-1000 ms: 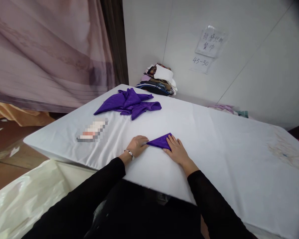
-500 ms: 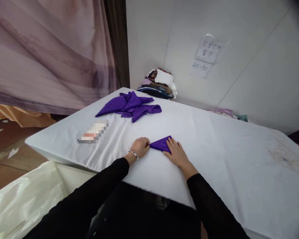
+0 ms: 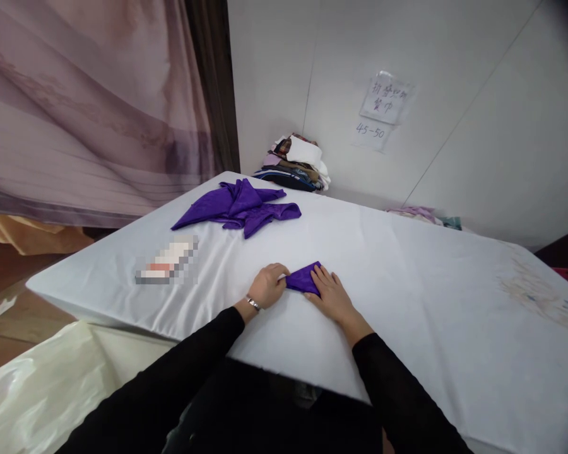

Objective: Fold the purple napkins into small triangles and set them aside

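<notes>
A folded purple cloth napkin point(image 3: 301, 280) lies on the white-covered table in front of me. My left hand point(image 3: 269, 285), with a bracelet on the wrist, is closed at the napkin's left end and pinches it between thumb and fingers. Flat over the right part of the cloth rests my right hand point(image 3: 330, 293), its fingers stretched out and slightly apart. It covers the napkin's right edge. Farther back on the left, more purple cloth point(image 3: 239, 205) lies in a loose, crumpled heap.
A blurred-out flat object point(image 3: 168, 260) lies left on the white tablecloth point(image 3: 407, 302). Folded clothes point(image 3: 296, 161) are stacked by the wall beyond the far edge. Pink curtains point(image 3: 94, 107) hang at left, above a pale plastic sheet point(image 3: 52, 384). Paper signs point(image 3: 383, 101) are on the wall.
My left hand has come slightly closer to my right hand. The napkin's left end, pointed before, now looks blunter and shorter. My right hand stays flat on the cloth. The whole view has shifted a little.
</notes>
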